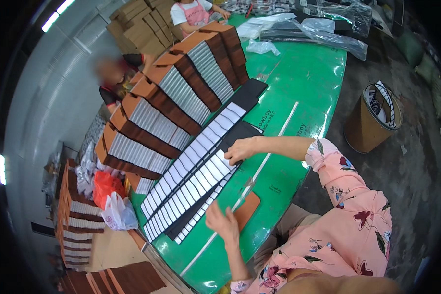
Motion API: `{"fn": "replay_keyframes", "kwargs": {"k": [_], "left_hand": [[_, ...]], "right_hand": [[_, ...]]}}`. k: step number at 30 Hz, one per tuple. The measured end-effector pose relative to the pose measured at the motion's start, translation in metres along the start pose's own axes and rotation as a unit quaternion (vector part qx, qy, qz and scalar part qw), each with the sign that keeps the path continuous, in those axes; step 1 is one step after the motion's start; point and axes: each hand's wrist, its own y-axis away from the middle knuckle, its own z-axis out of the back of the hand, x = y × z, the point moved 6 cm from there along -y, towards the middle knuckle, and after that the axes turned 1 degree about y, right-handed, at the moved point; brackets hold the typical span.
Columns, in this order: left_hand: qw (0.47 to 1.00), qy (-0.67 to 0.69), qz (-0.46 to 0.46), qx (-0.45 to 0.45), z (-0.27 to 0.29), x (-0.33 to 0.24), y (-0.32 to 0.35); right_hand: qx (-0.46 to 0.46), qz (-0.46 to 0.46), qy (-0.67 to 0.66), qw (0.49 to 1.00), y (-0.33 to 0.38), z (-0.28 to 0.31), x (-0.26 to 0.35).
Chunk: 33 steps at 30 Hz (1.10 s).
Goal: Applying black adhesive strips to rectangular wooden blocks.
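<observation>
My right hand point(241, 150) has its fingers curled and pressed together at the upper end of a black strip with white rectangles point(201, 183), pinching its edge. Fingers apart and a little blurred, my left hand point(223, 223) is over the green table point(299, 88), holding nothing that I can see. Beside it lies a flat brown piece point(248, 209) with rounded corners, partly behind the hand. A longer strip with white rectangles point(196, 152) lies on the far side of the held one. Under them, more black strips point(183, 223) stick out, one with small white squares along its edge.
Tall stacks of brown-and-silver folded pieces point(181, 85) line the table's far left side. Two people sit beyond them. Clear plastic sheets point(308, 32) lie at the far end. A round bin point(372, 120) with strip scraps stands on the right floor; plastic bags point(118, 210) are at left.
</observation>
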Motion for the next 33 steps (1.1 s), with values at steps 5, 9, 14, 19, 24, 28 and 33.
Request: {"fn": "replay_keyframes", "kwargs": {"k": [5,9,14,19,24,28,33], "left_hand": [[0.982,-0.117,-0.133,0.068,-0.066,-0.025,-0.067],[0.976,-0.138,-0.113,0.128,-0.098,-0.009,-0.083],[0.981,-0.091,-0.130,0.112,-0.098,-0.021,-0.095],[0.983,-0.097,-0.115,0.107,-0.098,-0.011,-0.097],[0.982,-0.110,-0.124,0.093,-0.102,-0.007,-0.090],[0.982,-0.102,-0.121,0.101,-0.098,-0.012,-0.088],[0.983,-0.093,-0.120,0.103,-0.098,-0.013,-0.089]], "right_hand": [[0.032,0.014,0.069,0.997,-0.011,-0.011,0.006],[0.039,-0.010,0.084,0.996,-0.018,-0.018,0.003],[0.041,-0.054,0.044,0.997,-0.017,-0.027,-0.024],[0.043,-0.129,-0.077,0.988,-0.001,0.000,-0.019],[-0.078,-0.149,-0.137,0.976,0.018,0.001,-0.003],[-0.091,-0.328,-0.301,0.891,0.025,0.000,-0.013],[-0.112,-0.197,-0.068,0.972,0.019,-0.004,-0.007]]}}
